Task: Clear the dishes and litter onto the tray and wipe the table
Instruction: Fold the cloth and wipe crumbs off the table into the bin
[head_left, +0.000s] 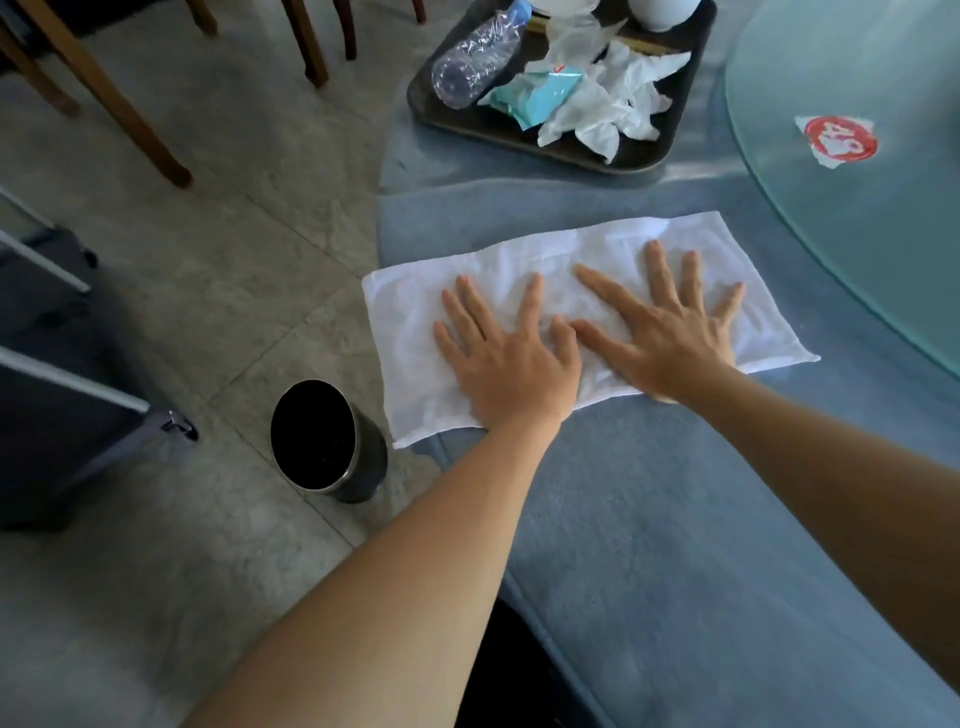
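Table cloth in blue covers the round surface (675, 519), whose curved left edge runs from the tray down toward the bottom of the view. A glass turntable (857, 182) sits over the far right part of the surface, with a red and white sticker (839, 139) on it.

A white cloth (519, 270) lies spread flat near the left edge of the surface, its near left corner reaching that edge. Both of the person's bare forearms stretch forward over the surface to it.

A dark tray (649, 150) rests at the far part of the surface, close to the left edge and well apart from the cloth. It holds a crumpled clear plastic bottle (475, 60) lying on its side at the tray's left, a teal packet (540, 96) beside the bottle, and crumpled white tissues (613, 109) toward the tray's near right. A white bowl (660, 13) stands at the tray's far end, cut off by the top of the view.

The right hand (670, 338) presses palm down on the right half of the cloth, fingers spread wide, grasping nothing. The left hand (511, 364) lies flat on the left half in the same way, fingers splayed, its thumb touching the right thumb.

On the tiled floor, just beside the surface's left edge, stands a black bin (327, 441). Wooden chair legs (104, 93) stand farther off.
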